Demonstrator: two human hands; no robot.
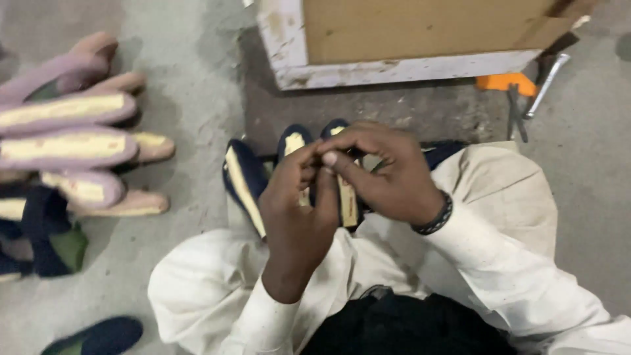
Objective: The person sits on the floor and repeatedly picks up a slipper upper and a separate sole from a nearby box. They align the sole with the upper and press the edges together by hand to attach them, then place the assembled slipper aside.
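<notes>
Nearest the camera, white sleeves [499, 263] lead up from the lap to both hands, which meet over a stack of navy shoe uppers [246, 181] with pale yellow lining. The left hand [296, 210] rises from below, its fingers curled and pressed together with the thumb, pinching the edge of one navy upper [346, 200] held upright in the middle of the stack. The right hand [388, 174], a dark bracelet [435, 218] on its wrist, comes in from the right; its fingers are bent and close together, fingertips [330, 158] touching the left hand's at the same upper's top edge. The stack rests on the person's knees, just above the grey concrete floor [197, 98]. At the lower left lies a single navy piece [98, 335]. Further left, well apart, a heap of mauve uppers [72, 148] with yellow lining lies beside more navy ones. Beyond the hands stands a worn white box [394, 69] with cardboard sides, and to its right an orange tool [506, 82] and metal pliers [516, 115].
</notes>
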